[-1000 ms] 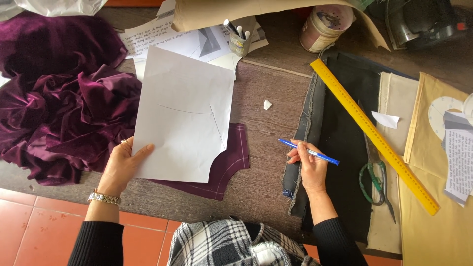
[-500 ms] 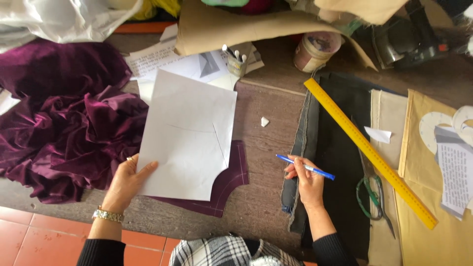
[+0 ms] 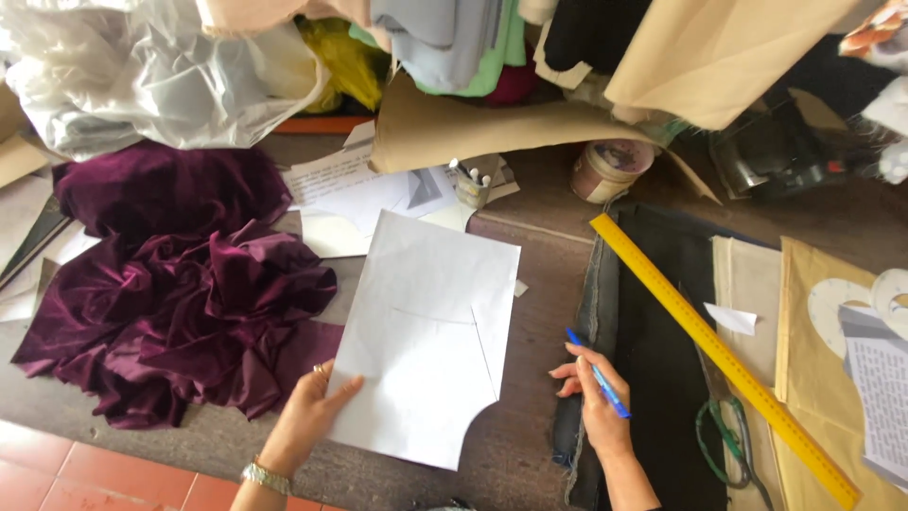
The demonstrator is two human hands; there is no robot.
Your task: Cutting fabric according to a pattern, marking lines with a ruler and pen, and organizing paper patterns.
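right hand [image 3: 598,407]: fingers closed round a blue pen [image 3: 597,384], gripping it mid-barrel; hand rests on the near edge of the dark denim [image 3: 653,360].
pen axis: long axis diagonal, far-left to near-right; one end pokes out far-left past the fingers, other end near-right over the hand. Can't tell which end is the nib.
left hand [image 3: 310,416]: pinching the near-left edge of a white paper pattern piece [image 3: 430,336], thumb on top, fingers underneath; wristwatch [image 3: 265,476] on the wrist.
pattern: long axis runs near to far, tilted slightly right at the far end; curved notch cut out of the near-right corner; faint pencil lines across the middle. Lies mid-table, between the two hands.
under pattern: purple velvet [image 3: 180,303], bunched in a heap to the left, flat strip running under the paper's near-left side.
right of pen: yellow ruler [image 3: 724,358] diagonal over the denim, far-left to near-right; green-handled scissors [image 3: 724,435] just beside its near end.
far side: small cup of chalk sticks [image 3: 470,185], loose papers [image 3: 359,185], tape roll [image 3: 610,170], brown paper [image 3: 473,128].
table [image 3: 544,284]: brown, bare patch between pattern and denim.
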